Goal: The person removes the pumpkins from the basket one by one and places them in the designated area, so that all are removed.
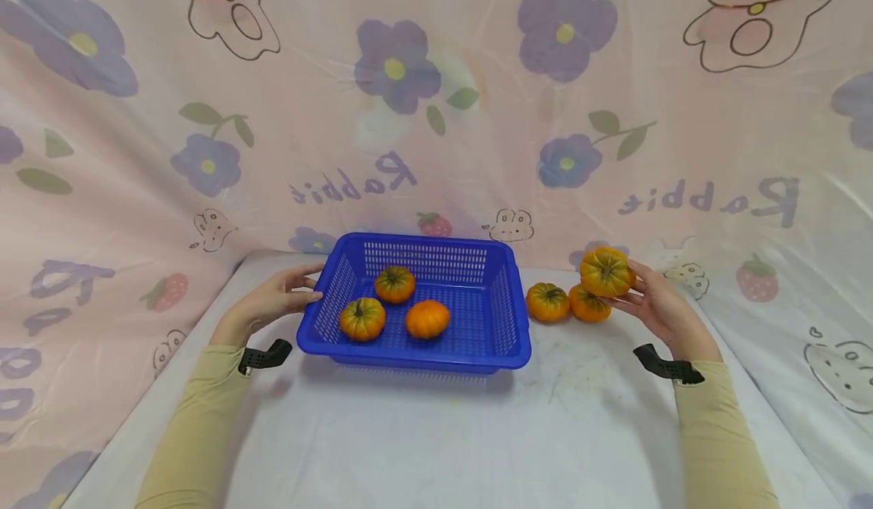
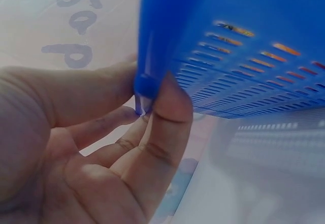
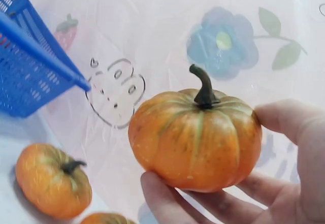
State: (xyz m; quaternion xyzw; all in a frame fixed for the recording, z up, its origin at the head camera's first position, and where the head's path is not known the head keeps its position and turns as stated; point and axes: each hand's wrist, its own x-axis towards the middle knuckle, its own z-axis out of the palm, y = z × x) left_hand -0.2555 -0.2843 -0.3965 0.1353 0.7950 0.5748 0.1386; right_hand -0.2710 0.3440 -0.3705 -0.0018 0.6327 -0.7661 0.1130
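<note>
My right hand grips a small orange pumpkin, thumb at one side and fingers beneath it. In the head view that pumpkin is up off the table, right of the blue plastic basket. My left hand pinches the basket's left rim between thumb and fingers. Inside the basket lie three small pumpkins: one at the back, one at the front left and a plainer orange one. Two more, a left pumpkin and a right pumpkin, sit on the table beside the basket.
A white-covered table carries the basket and the loose pumpkins. Behind it hangs a pale pink curtain printed with flowers and rabbits, which also runs along the left and right sides. Black wrist mounts are strapped over both sleeves.
</note>
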